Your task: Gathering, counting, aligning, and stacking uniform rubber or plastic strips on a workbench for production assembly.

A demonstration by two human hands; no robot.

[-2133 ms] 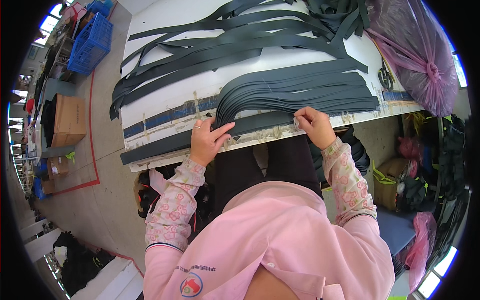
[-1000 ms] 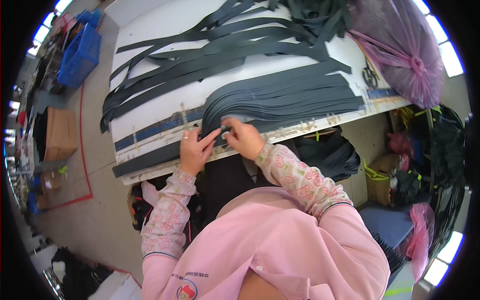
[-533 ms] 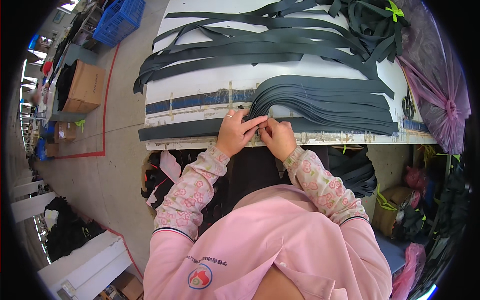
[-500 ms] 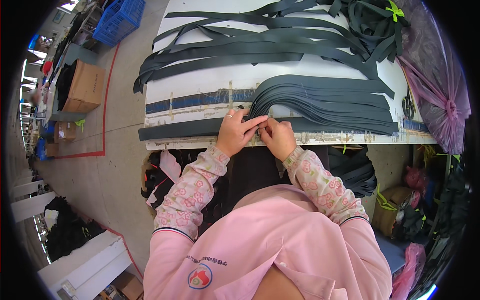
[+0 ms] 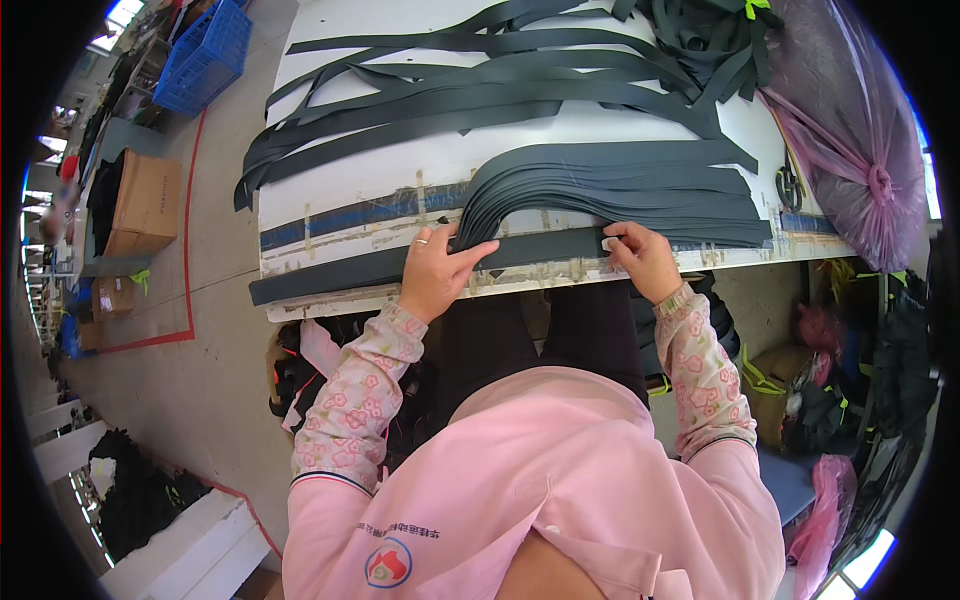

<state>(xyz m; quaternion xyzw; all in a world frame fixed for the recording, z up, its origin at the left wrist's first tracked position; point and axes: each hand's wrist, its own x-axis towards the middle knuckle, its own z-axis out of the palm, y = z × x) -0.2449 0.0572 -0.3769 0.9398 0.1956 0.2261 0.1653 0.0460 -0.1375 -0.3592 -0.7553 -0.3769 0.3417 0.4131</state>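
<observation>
A stack of dark grey-green flat straps (image 5: 620,185) lies on the table, its left end curving down toward me. My left hand (image 5: 436,272) is closed on that curved end, its thumb stretched along the near side. One flat strap (image 5: 345,273) runs along the table's front edge beneath both hands. My right hand (image 5: 645,260) is at the stack's near side, over this strap. Its thumb and fingers pinch a small white piece (image 5: 607,243), too small to name exactly.
More loose straps (image 5: 420,105) spread across the white table (image 5: 340,180), with a tangled heap (image 5: 705,45) at the far right. Scissors (image 5: 789,188) lie near a pink plastic bag (image 5: 850,140). A blue crate (image 5: 203,58) and a cardboard box (image 5: 143,205) stand to the left.
My right hand has moved right, away from my left hand, along the front strap. My left hand stays at the stack's curved end. The whole view has shifted slightly.
</observation>
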